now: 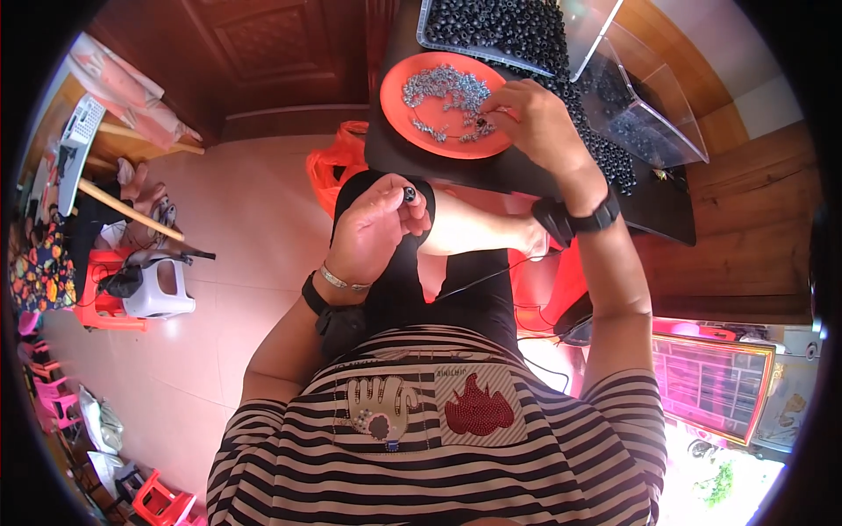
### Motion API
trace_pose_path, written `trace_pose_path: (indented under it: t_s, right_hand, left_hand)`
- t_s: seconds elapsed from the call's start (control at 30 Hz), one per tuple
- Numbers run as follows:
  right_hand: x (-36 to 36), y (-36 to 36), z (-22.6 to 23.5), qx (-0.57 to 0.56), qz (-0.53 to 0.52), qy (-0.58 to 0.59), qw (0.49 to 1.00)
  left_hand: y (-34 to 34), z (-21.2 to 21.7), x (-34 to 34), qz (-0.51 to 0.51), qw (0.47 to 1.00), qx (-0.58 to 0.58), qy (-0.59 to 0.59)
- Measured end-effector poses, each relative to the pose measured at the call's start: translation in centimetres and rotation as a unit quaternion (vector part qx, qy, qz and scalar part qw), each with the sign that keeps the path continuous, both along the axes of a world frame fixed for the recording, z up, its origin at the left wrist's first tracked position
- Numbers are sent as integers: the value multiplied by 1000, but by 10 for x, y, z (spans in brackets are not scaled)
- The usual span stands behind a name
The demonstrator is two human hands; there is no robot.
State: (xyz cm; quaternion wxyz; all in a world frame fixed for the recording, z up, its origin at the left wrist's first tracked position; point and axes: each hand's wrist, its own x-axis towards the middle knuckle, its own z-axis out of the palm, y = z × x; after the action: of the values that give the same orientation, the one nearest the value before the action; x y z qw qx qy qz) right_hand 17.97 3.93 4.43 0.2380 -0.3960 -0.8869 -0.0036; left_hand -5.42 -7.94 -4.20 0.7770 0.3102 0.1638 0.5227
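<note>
My left hand (pixel 373 230) is raised over my lap, palm up. Its fingers are curled round a small black round part (pixel 410 195), which shows a hole at its end. My right hand (pixel 542 123) reaches over the right side of a red plate (pixel 399 118), thumb and fingertips pinched together just above the small metal pieces (pixel 447 88). These silvery bits, too small to name surely, are heaped at the far side, with looser ones nearer me. Whatever the right fingertips hold is hidden.
Many black round parts (pixel 610 158) lie on the dark table (pixel 526 178) and fill a clear plastic bin (pixel 491 26) behind the plate. Another clear box (pixel 653 131) stands tilted at right. A red plastic bag (pixel 324 171) hangs left of the table; stools (pixel 162 289) stand farther left.
</note>
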Motion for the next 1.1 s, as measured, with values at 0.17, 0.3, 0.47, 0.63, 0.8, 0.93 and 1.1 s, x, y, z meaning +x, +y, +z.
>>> trace_pose_path:
  t_s: [0.17,0.3,0.47,0.63,0.8,0.93,1.1]
  right_hand:
    - [1,33,-15,-42,34,-97,994]
    - [-1,43,-25,-70,52,-116,989]
    - [-7,46,-28,-55,43,-164,984]
    - [-6,42,-29,-61,1,-76,995]
    - [-5,28,-18,-275,14,190,942]
    - [-11,7,-5,-393,58,351,848]
    - [-12,-4,-13,-418,78,419,802]
  left_hand:
    - [-2,1,-1,-3,1000,-8,12]
    - [-4,1,-4,-2,1000,-6,13]
    - [-5,1,-3,-9,1000,-7,11]
    - [-4,2,-1,-14,1000,-5,14]
    - [-1,5,2,-14,1000,-6,20]
    - [4,15,8,-8,999,2,44]
    - [13,22,15,-13,998,16,60]
